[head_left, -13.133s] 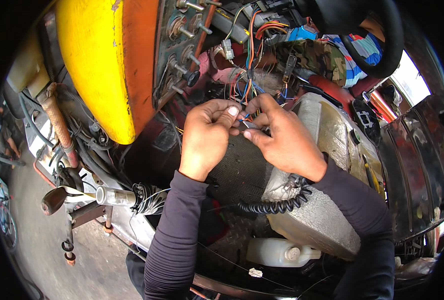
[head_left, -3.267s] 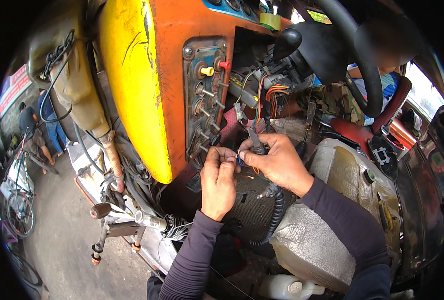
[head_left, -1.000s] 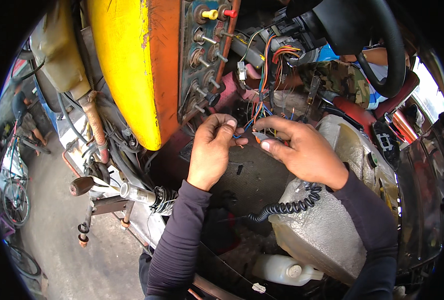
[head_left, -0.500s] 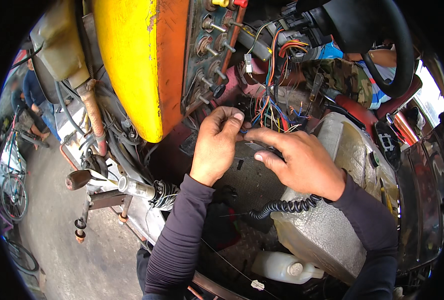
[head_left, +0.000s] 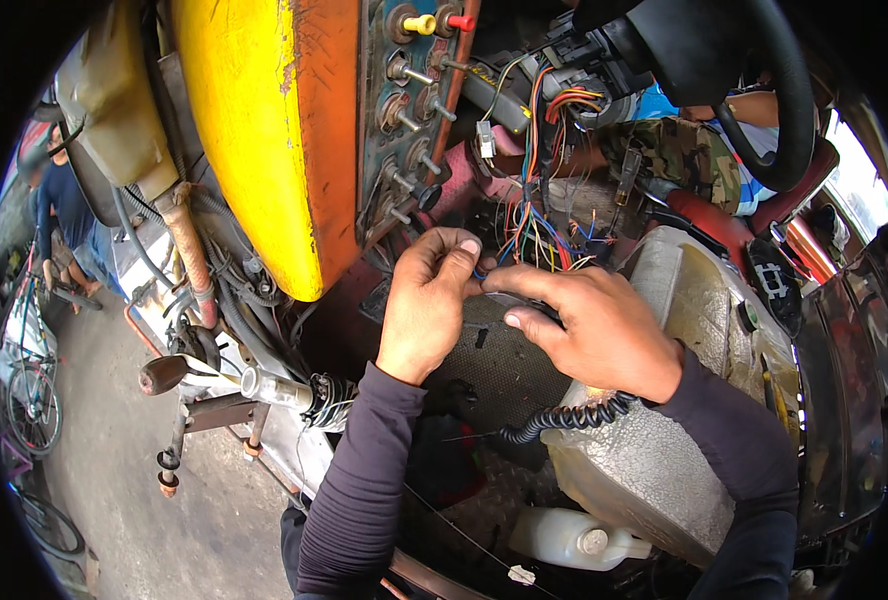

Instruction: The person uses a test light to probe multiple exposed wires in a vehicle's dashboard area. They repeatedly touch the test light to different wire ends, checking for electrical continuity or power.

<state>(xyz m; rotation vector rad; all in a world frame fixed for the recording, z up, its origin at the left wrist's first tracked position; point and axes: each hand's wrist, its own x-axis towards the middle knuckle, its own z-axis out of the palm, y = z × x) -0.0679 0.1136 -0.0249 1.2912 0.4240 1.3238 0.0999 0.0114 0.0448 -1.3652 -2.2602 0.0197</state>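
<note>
My left hand (head_left: 429, 300) is closed in a pinch on a thin blue wire below a bundle of bare-ended coloured wires (head_left: 536, 225). My right hand (head_left: 596, 325) is beside it, index finger reaching to the left fingertips, thumb held apart. Its other fingers curl under the palm around a grey sliver that I cannot make out, largely hidden. Just above and left of my hands stands a switch panel (head_left: 374, 140) on a yellow and orange housing (head_left: 234, 120). A coiled black cable (head_left: 554, 420) lies below my right hand.
A steering wheel (head_left: 794, 120) and a seated person in camouflage trousers (head_left: 699, 170) are at the upper right. A padded cover (head_left: 644, 470) and white jug (head_left: 554, 535) sit below. Levers (head_left: 164, 375) jut at left; beyond are a person (head_left: 69, 210) and bicycle (head_left: 34, 390).
Since a second ago my right thumb has drawn away from the grey piece and its index finger reaches to my left fingertips. My left hand keeps its pinch. The person at far left has shifted.
</note>
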